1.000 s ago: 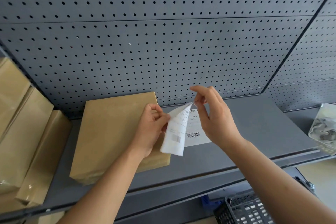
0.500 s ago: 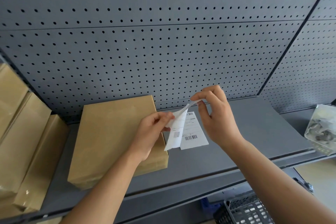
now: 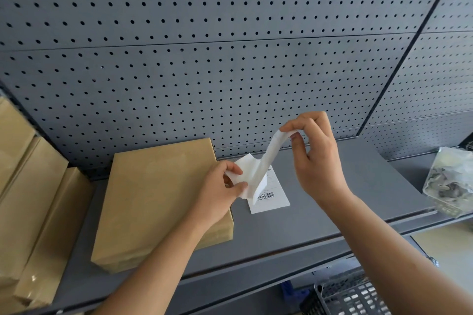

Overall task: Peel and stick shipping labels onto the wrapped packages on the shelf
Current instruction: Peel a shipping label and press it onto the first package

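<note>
As R hand (image 3: 317,161) pinches label-edge (image 3: 279,137), L hand (image 3: 217,194) grips.

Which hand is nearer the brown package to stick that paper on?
Probably left. The left hand pinches the paper at the right edge of the brown package; the right hand holds the other end raised over the shelf, farther off.

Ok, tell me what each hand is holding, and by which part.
One white label sheet, held by both hands: the left hand pinches its lower left edge, and the right hand pinches the raised top end of its peeled strip.
</note>
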`<state>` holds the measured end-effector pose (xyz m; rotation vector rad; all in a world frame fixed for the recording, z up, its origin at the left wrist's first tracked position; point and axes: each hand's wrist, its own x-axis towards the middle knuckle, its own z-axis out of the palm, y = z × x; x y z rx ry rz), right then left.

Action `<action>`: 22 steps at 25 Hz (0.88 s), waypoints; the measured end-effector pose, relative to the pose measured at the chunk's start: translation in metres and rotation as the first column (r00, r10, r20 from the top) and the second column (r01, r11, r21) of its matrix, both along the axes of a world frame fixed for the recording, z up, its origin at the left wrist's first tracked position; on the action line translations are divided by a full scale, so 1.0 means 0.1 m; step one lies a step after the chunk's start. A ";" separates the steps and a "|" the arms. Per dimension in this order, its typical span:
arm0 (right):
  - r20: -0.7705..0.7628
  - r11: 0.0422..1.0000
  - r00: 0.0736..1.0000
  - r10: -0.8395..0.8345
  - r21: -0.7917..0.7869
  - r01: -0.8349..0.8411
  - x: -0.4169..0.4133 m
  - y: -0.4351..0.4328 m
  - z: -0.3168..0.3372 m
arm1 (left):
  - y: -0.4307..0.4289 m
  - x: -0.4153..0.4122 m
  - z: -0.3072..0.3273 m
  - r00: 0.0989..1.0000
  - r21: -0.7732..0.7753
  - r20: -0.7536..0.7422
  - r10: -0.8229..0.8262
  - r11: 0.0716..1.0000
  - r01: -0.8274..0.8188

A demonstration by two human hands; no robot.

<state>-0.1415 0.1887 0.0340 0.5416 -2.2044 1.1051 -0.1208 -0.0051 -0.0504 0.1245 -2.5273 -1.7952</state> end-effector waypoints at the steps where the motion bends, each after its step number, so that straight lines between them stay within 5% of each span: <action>1: -0.009 1.000 1.000 -0.004 -0.006 0.004 0.00 0.02 0.02 | 0.02 0.00 -0.01 1.000 -0.079 -0.012 -0.014 0.997 0.013; 10: -0.071 0.998 0.996 -0.048 -0.049 0.044 -0.03 0.18 0.21 | 0.19 -0.09 -0.07 0.965 -0.615 -0.085 -0.248 0.775 0.145; 22: -0.091 0.996 0.993 -0.074 -0.049 0.070 -0.07 0.37 0.30 | 0.38 -0.28 -0.03 0.974 -0.812 0.077 -0.213 0.553 0.185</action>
